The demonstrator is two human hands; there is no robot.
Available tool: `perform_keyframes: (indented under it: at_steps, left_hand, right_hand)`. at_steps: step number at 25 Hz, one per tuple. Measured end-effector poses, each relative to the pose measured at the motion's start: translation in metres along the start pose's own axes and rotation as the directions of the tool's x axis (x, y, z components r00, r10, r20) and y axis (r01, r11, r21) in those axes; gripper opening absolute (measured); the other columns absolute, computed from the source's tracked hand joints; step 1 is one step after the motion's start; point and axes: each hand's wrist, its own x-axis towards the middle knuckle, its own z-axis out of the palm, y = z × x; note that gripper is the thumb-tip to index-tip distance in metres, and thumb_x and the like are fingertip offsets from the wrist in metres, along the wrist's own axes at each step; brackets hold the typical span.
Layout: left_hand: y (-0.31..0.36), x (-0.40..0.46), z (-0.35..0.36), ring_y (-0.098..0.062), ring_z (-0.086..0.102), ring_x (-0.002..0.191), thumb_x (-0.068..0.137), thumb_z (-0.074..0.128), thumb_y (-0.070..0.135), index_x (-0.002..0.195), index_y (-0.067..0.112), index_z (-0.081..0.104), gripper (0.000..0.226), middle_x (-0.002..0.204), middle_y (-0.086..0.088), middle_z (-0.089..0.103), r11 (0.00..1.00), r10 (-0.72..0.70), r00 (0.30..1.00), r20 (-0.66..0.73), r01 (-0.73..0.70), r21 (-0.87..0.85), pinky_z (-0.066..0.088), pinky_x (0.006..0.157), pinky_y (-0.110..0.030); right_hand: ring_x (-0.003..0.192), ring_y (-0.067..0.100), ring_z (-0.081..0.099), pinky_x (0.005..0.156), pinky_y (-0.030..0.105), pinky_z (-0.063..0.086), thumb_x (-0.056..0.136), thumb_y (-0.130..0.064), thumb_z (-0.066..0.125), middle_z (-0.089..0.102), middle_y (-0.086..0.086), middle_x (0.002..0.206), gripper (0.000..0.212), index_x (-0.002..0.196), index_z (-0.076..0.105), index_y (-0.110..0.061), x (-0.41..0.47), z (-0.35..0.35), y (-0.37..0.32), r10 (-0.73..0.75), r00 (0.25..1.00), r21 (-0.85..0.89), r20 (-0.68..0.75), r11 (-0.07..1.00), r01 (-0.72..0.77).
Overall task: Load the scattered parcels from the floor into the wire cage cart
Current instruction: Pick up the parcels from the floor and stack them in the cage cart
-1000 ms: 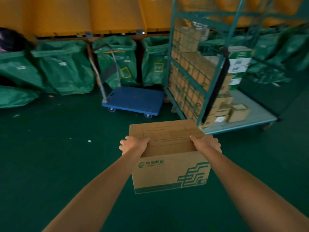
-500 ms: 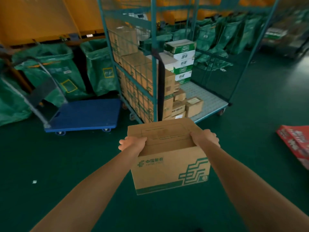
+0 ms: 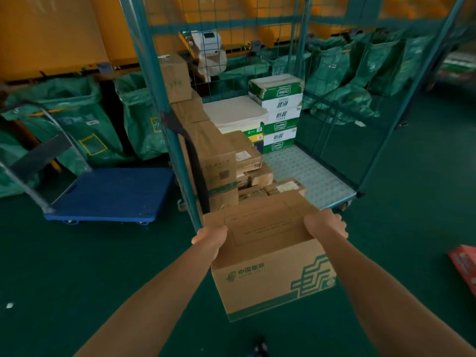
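Left hand (image 3: 210, 237) and right hand (image 3: 325, 226) grip the postal carton (image 3: 268, 256) by its top side edges, fingers curled, just short of the wire cage cart (image 3: 313, 180). Risks: carton slipping, clipping the corner post, toppling stacked parcels (image 3: 221, 161).

brown green-printed box (image 3: 270, 253), teal cage cart (image 3: 154, 99)

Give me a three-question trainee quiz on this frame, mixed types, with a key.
1. True or false: the box with the green logo is held by both the left hand and the right hand.
2. The bare part of the cart floor lies on which side of the cage cart? A) left B) right
3. Fill in: the flat trolley left of the cart is coloured ____.

Key: 1 true; 2 B; 3 blue.
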Motion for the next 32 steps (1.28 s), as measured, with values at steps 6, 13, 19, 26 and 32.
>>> perform_keyframes:
  at_steps: [6, 13, 19, 26, 32]
  left_hand:
    - [0.101, 0.054, 0.078, -0.032, 0.053, 0.118, 0.089, 0.064, 0.037, 0.146, 0.010, 0.034, 0.070, 0.142, -0.010, 0.046, 0.984, -0.068, 0.997, 0.022, 0.070, -0.164, 0.047, 0.097, -0.043]
    - [0.221, 0.075, 0.147, -0.030, 0.052, 0.116, 0.094, 0.055, 0.037, 0.142, 0.014, 0.043, 0.055, 0.134, -0.010, 0.050, 0.989, 0.050, 0.996, -0.068, -0.059, -0.135, 0.044, 0.096, -0.036]
    - [0.313, 0.039, 0.176, -0.030, 0.055, 0.111, 0.087, 0.054, 0.047, 0.133, 0.016, 0.051, 0.056, 0.129, -0.010, 0.053, 0.950, 0.069, 0.932, -0.357, -0.171, -0.262, 0.049, 0.096, -0.039]
    - [0.394, 0.032, 0.140, -0.032, 0.051, 0.120, 0.080, 0.063, 0.054, 0.150, 0.026, 0.027, 0.084, 0.148, -0.006, 0.033, 0.810, 0.130, 0.805, -0.579, -0.423, -0.406, 0.050, 0.096, -0.047]
    - [0.426, 0.066, 0.075, -0.025, 0.062, 0.104, 0.092, 0.056, 0.027, 0.142, 0.026, 0.041, 0.052, 0.126, 0.000, 0.059, 0.667, 0.157, 0.656, -0.738, -0.621, -0.410, 0.054, 0.090, -0.048]
  right_hand:
    - [0.129, 0.034, 0.038, 0.106, 0.049, 0.036, 0.091, -0.026, 0.043, 0.037, 0.015, 0.144, 0.049, 0.137, 0.042, -0.009, 0.127, -0.027, -0.046, -0.005, 0.999, -0.015, 0.046, 1.000, 0.005]
    - [0.125, 0.034, 0.046, 0.103, 0.046, 0.043, 0.085, -0.027, 0.046, 0.045, 0.016, 0.141, 0.054, 0.136, 0.049, -0.007, 0.275, -0.082, -0.098, -0.106, 0.992, 0.029, 0.067, 0.994, 0.104]
    - [0.129, 0.034, 0.040, 0.104, 0.045, 0.040, 0.092, -0.029, 0.044, 0.040, 0.016, 0.145, 0.050, 0.136, 0.047, -0.005, 0.368, -0.155, -0.184, -0.349, 0.936, 0.033, 0.046, 0.937, 0.348]
    - [0.130, 0.035, 0.036, 0.103, 0.048, 0.036, 0.096, -0.039, 0.044, 0.037, 0.015, 0.145, 0.054, 0.138, 0.044, -0.006, 0.384, -0.204, -0.314, -0.618, 0.785, 0.093, -0.037, 0.780, 0.618]
    - [0.129, 0.034, 0.035, 0.099, 0.047, 0.038, 0.095, -0.045, 0.044, 0.036, 0.015, 0.142, 0.057, 0.138, 0.042, -0.008, 0.369, -0.185, -0.416, -0.775, 0.631, 0.169, -0.048, 0.616, 0.769]
